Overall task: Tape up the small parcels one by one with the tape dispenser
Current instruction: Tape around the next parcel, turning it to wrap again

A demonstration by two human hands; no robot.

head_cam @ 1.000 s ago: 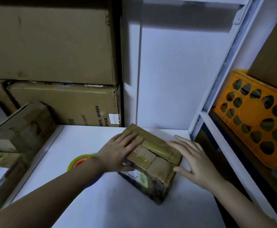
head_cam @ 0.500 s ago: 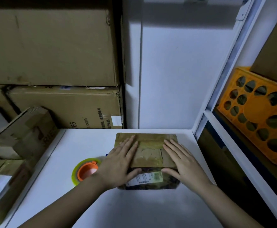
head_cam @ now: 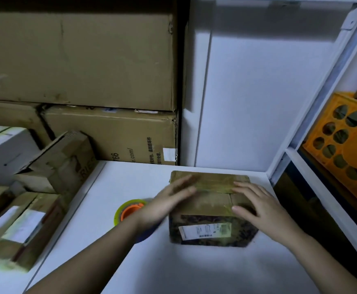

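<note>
On the white table [head_cam: 194,268], seen from the head camera, a small taped parcel [head_cam: 210,209] sits at centre with its label facing the viewer. At its nine o'clock side the left hand [head_cam: 169,203], blurred, lies flat with fingers straight on the top. At three o'clock the right hand [head_cam: 258,205] rests spread over the top corner. Behind the left wrist, at nine o'clock, lies the tape dispenser [head_cam: 128,211]. Stacked cardboard boxes [head_cam: 77,60] fill ten o'clock; an orange crate [head_cam: 343,149] stands at three.

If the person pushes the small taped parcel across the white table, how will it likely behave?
The parcel looks boxy and squat, so it should probably slide rather than tip or roll. Glossy tape over its top may feel slippery under the flat left hand and right hand. Its weight cannot be judged.
</note>
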